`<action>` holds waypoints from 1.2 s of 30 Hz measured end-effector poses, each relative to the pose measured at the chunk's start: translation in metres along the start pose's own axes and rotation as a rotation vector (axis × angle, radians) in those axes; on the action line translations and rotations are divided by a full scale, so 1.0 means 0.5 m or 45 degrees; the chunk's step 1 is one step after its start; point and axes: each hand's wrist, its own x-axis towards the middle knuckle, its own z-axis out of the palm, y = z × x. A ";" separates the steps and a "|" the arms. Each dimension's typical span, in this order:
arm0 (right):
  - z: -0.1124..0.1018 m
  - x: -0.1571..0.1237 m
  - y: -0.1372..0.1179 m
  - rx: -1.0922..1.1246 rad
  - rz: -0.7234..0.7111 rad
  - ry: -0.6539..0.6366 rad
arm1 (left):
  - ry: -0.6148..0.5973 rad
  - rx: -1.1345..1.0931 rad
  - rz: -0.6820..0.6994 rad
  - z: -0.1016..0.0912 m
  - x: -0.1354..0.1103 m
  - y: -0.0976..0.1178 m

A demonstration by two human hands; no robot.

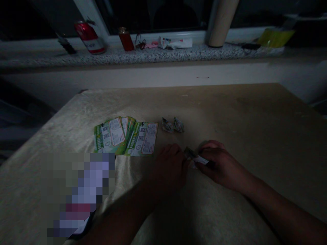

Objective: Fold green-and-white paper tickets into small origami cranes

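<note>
From the head view, here are the two hands low over the table (245,112), well in from its far edge, and the risk sits right between them: the small item (200,159) looks thin, so an uneven pull or too hard a squeeze could crease or tear it, and a loose pinch could let it slip down to the tabletop. Dim light and the hands' own shadow make a misjudged grip likelier. Watch the left hand (172,161) too: its knuckles sit near the leaflets (143,139), and a careless sweep toward the table's left edge could scatter them, while a push toward the far edge might nudge the two crumpled packets (168,125). The right hand (218,161) has thumb and fingers closed on the item's right end; the left is curled at the other end, in shadow, and whether it grips cannot be told. And the item itself, nearer the far right corner than those leaflets are: a pale, whitish strip across the middle, dark at both ends, slightly glossy toward the left, tilted, its print too blurred to read.
</note>
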 end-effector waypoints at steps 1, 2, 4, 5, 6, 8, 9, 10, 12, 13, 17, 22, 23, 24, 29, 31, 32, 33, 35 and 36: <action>0.000 -0.001 0.000 -0.005 0.000 -0.005 | -0.006 0.012 -0.016 0.002 0.002 0.002; 0.001 -0.001 0.000 -0.009 0.002 -0.008 | -0.010 0.026 -0.024 0.004 0.004 0.005; 0.002 -0.002 -0.001 -0.010 0.016 -0.008 | -0.006 0.050 -0.033 0.007 0.005 0.009; 0.002 -0.002 -0.002 -0.008 0.023 -0.004 | -0.002 0.060 -0.035 0.008 0.006 0.011; 0.002 -0.002 -0.002 -0.006 0.029 0.001 | 0.000 0.068 -0.037 0.009 0.006 0.013; 0.002 -0.003 -0.005 -0.002 0.030 0.005 | 0.001 0.081 -0.043 0.010 0.007 0.016; 0.002 -0.003 -0.006 -0.001 0.031 0.007 | 0.002 0.088 -0.046 0.010 0.007 0.017; 0.002 -0.003 -0.007 -0.001 0.033 0.009 | 0.004 0.098 -0.047 0.011 0.007 0.018; 0.002 -0.003 -0.009 -0.001 0.035 0.014 | 0.009 0.118 -0.059 0.012 0.008 0.020; 0.002 -0.003 -0.009 -0.001 0.034 0.016 | 0.009 0.128 -0.064 0.012 0.008 0.020; 0.002 -0.003 -0.011 0.000 0.036 0.018 | -0.002 0.148 -0.047 0.013 0.010 0.020; 0.001 -0.003 -0.012 0.004 0.046 0.007 | -0.007 0.173 -0.047 0.016 0.010 0.019; 0.001 -0.004 -0.012 0.000 0.045 0.013 | -0.004 0.179 -0.044 0.017 0.010 0.019; 0.001 -0.004 -0.012 -0.004 0.045 0.014 | 0.002 0.187 -0.041 0.017 0.010 0.019; 0.002 -0.003 -0.013 -0.008 0.055 0.003 | -0.022 0.190 -0.096 0.013 0.013 0.025; 0.002 -0.002 -0.013 -0.017 0.057 0.008 | -0.035 0.174 -0.113 0.011 0.014 0.026; 0.003 -0.002 -0.013 -0.023 0.060 0.007 | -0.032 0.170 -0.114 0.011 0.014 0.026; 0.004 -0.002 -0.013 -0.029 0.063 0.010 | -0.024 0.169 -0.116 0.012 0.014 0.026; 0.006 -0.002 -0.011 -0.040 0.070 0.017 | -0.009 0.170 -0.120 0.013 0.013 0.025; 0.008 -0.003 -0.011 -0.046 0.070 0.023 | -0.005 0.170 -0.120 0.014 0.013 0.024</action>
